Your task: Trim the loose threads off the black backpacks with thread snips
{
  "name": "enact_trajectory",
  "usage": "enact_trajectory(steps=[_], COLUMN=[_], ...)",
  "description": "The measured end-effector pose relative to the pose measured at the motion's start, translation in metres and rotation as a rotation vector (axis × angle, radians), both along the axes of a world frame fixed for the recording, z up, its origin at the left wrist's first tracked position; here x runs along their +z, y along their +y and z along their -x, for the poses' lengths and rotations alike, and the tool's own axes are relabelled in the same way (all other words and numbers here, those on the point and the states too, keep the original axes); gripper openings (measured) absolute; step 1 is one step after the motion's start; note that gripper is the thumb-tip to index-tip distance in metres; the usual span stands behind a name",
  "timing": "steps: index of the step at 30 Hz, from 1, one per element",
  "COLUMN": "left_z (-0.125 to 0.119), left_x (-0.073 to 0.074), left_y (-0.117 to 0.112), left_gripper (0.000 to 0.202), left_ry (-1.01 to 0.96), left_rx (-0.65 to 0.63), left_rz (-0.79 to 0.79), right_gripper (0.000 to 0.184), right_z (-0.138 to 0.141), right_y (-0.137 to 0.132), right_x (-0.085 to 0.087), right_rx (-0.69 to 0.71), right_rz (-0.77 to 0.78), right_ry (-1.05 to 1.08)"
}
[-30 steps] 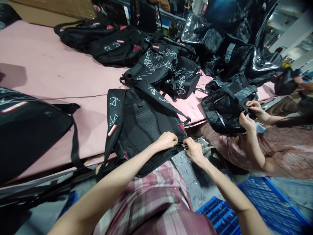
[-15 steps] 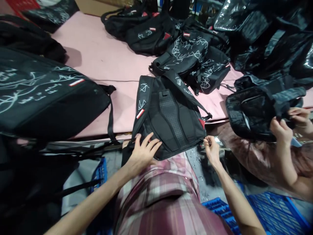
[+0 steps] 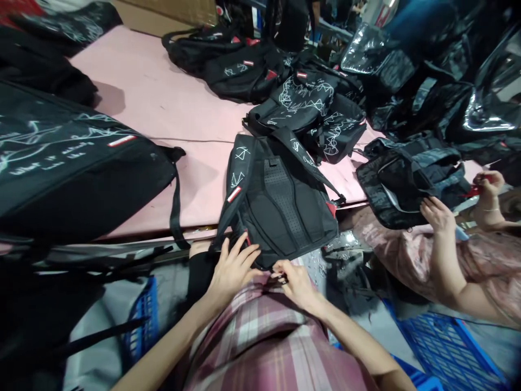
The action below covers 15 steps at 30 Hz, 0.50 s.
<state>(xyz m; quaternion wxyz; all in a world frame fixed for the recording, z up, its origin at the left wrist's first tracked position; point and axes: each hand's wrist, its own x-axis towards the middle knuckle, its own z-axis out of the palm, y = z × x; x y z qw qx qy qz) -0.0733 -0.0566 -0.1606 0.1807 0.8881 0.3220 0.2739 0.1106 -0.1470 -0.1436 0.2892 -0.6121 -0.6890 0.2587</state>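
Note:
In front of me a black backpack [image 3: 291,201] lies with its padded back panel up, its bottom edge over the table's front edge. White scribbles and a red-and-white label mark its straps. My left hand [image 3: 234,266] rests on the lower left corner of the backpack, fingers spread. Close beside it, my right hand [image 3: 299,285] is closed by the bottom edge, around a small dark object only partly visible between the fingers.
The pink table [image 3: 150,92] carries a large black bag [image 3: 81,184] at left and several scribbled backpacks [image 3: 301,98] behind. At right, a co-worker's hands [image 3: 442,217] handle a dark patterned backpack [image 3: 391,184]. Blue crates [image 3: 456,347] stand below.
My right hand has moved left along the bottom edge, from the backpack's lower right corner to near my left hand. The co-worker's far hand now holds something red.

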Motion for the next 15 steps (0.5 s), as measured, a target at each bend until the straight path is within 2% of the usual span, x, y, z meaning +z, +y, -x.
enact_trajectory(steps=[2,5,6,8,11,13,15], left_z=[0.0,-0.022,-0.033,-0.056,-0.078,-0.079,-0.073], left_x=[0.0,0.006,0.01,0.02,0.029,0.028,0.021], left_y=[-0.007,-0.01,-0.008,0.003,0.026,0.037,0.035], left_gripper=[0.028,0.044,0.051,0.057,0.052,0.044,0.036], left_ry=[-0.175,-0.467,-0.554,-0.713,-0.862,-0.919,-0.96], left_rx=[0.072,0.308,0.388,0.522,0.683,0.78,0.797], left_rz=[0.262,0.894,1.08,1.302,1.398,1.477,1.531], right_gripper=[0.025,0.021,0.022,0.024,0.028,0.029,0.027], right_z=[-0.038,-0.107,-0.125,-0.149,-0.154,-0.149,-0.146], right_y=[0.0,0.005,0.008,0.016,0.024,0.025,0.022], right_x=[0.004,0.008,0.008,0.003,-0.012,-0.025,-0.037], right_rx=[-0.173,-0.666,-0.764,-0.828,-0.778,-0.774,-0.795], right_rz=[-0.05,-0.119,-0.116,-0.091,-0.061,-0.062,-0.067], right_ry=[0.107,0.174,0.188,0.236,0.323,0.36,0.393])
